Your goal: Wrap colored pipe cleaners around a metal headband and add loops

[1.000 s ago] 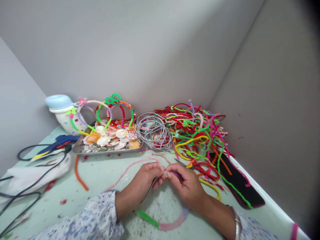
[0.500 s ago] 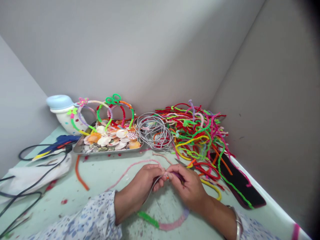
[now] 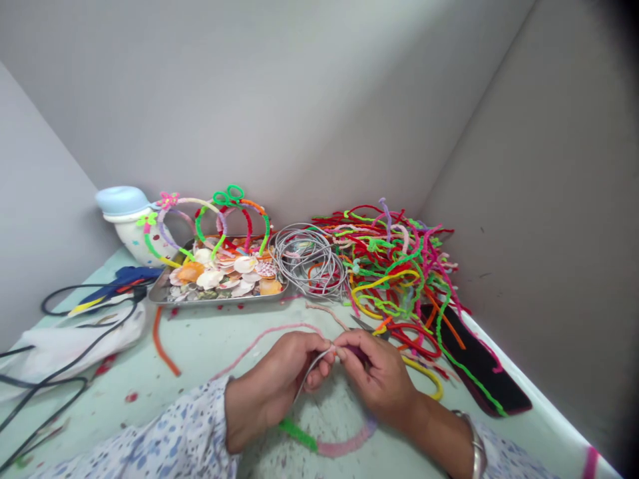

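My left hand (image 3: pixel 279 379) and my right hand (image 3: pixel 377 376) meet fingertip to fingertip over the pale green table (image 3: pixel 210 346). Both pinch a thin grey metal headband (image 3: pixel 307 376), partly wrapped in green and pink fuzzy wire (image 3: pixel 329 446) near its lower end. A long pink pipe cleaner (image 3: pixel 264 336) trails left from the pinch point. My right hand also holds something purple, mostly hidden by the fingers.
A metal tray (image 3: pixel 219 297) of seashells stands behind, with finished wrapped headbands (image 3: pixel 219 213) upright in it. Bare grey headbands (image 3: pixel 307 263) and a heap of coloured pipe cleaners (image 3: pixel 394 266) lie right. Scissors (image 3: pixel 364 326), a blue glue gun (image 3: pixel 117 283), black cables, an orange pipe cleaner (image 3: pixel 160 342).
Both hands stay together at the same spot with small finger shifts. The grey headband between them now shows more clearly under my left fingers.
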### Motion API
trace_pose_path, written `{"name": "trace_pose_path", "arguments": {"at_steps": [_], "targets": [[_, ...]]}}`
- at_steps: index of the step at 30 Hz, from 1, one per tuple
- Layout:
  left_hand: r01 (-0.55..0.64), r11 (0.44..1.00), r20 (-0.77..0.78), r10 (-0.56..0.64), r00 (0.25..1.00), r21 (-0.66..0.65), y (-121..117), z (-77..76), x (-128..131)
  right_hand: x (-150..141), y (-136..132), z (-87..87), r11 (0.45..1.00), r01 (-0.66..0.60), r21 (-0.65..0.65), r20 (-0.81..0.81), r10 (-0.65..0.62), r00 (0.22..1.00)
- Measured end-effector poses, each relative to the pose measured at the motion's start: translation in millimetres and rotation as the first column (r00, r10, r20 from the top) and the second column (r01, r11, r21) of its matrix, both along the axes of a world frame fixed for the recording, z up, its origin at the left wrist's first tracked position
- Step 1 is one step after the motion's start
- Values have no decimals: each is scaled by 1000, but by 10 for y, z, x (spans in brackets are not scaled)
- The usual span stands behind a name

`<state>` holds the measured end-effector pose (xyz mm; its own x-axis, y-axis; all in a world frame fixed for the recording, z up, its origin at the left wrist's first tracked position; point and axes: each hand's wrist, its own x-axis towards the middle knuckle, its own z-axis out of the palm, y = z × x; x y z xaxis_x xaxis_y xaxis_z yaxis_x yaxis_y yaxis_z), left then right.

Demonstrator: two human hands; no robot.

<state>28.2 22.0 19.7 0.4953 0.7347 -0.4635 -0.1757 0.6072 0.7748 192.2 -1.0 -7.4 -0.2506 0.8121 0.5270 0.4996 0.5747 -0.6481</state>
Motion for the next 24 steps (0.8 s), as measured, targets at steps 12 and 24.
{"name": "trace_pose_path", "arguments": {"at_steps": [12,24], "targets": [[24,999,-2,-24,1000,-48,-32,38,12,14,-7,-15,1000,-3,-27,-7,3,1000],[88,742,-425,279,861,665,-67,-15,17,1,77,-20,970,94,-226,-72,-113,991]]}}
